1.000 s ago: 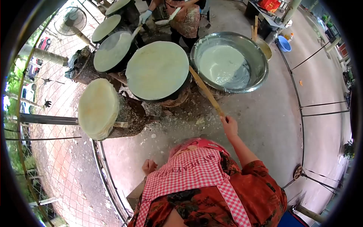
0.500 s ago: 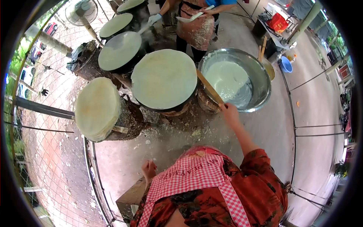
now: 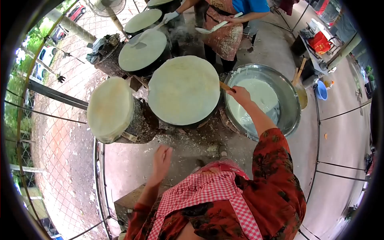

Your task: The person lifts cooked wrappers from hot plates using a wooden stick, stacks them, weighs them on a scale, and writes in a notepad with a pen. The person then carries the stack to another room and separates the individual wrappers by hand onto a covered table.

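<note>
A wooden stick (image 3: 225, 86) is gripped in my right hand (image 3: 240, 95), its far end at the right edge of a large round pale sheet (image 3: 185, 90) on the middle drum. Beneath my right forearm stands a wide metal basin (image 3: 291, 116) with white batter (image 3: 256, 94) inside. My left hand (image 3: 163, 154) is raised over the floor in front of the drums, its fingers curled; whether it holds anything is too small to tell. To its upper left, another round sheet (image 3: 110, 109) covers a drum-like stand.
Across the drums, a co-worker (image 3: 224, 30) in a stained apron holds a spatula (image 3: 220, 26) and works at a steaming round pan (image 3: 143, 50). Another pan (image 3: 143, 21) lies behind. A wire fence runs along the left; a blue basin (image 3: 321, 90) sits at right.
My right hand has moved up the stick toward the middle drum, and my arm now crosses the basin. My left hand has risen forward. The view has shifted, showing more of the co-worker.
</note>
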The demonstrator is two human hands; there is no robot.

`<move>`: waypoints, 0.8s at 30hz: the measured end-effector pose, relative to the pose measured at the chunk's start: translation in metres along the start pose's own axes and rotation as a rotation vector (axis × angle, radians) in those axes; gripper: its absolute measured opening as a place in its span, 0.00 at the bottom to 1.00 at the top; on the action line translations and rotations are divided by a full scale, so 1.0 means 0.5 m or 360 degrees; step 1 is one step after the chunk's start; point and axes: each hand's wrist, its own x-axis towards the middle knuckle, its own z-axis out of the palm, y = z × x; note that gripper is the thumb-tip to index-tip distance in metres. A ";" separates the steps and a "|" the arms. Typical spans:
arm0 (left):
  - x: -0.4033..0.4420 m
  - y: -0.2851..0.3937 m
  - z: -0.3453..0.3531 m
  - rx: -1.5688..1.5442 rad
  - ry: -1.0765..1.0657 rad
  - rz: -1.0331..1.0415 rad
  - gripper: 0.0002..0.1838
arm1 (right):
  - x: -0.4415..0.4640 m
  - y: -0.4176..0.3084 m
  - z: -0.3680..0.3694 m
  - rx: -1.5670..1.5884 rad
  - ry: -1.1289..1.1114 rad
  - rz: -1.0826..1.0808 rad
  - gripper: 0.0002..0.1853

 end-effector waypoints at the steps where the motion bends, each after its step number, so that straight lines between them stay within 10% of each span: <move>1: 0.067 0.036 0.015 0.0059 0.0014 0.0207 0.04 | -0.006 0.002 -0.003 -0.0031 -0.0015 -0.0015 0.22; 13: 0.726 0.134 0.276 0.1325 -0.0320 0.1515 0.23 | -0.007 0.068 -0.078 -0.0105 0.0296 -0.0384 0.17; 16: 0.809 0.126 0.310 0.1657 -0.0466 0.1557 0.21 | 0.002 0.078 -0.090 -0.0081 0.0306 -0.0463 0.16; 19: 0.846 0.172 0.314 0.2164 -0.1105 0.0892 0.18 | 0.011 0.085 -0.104 -0.0032 0.0355 -0.0567 0.16; 24: 0.855 0.149 0.248 0.1942 -0.1148 0.0878 0.09 | 0.021 0.102 -0.087 -0.0002 0.0216 -0.0443 0.16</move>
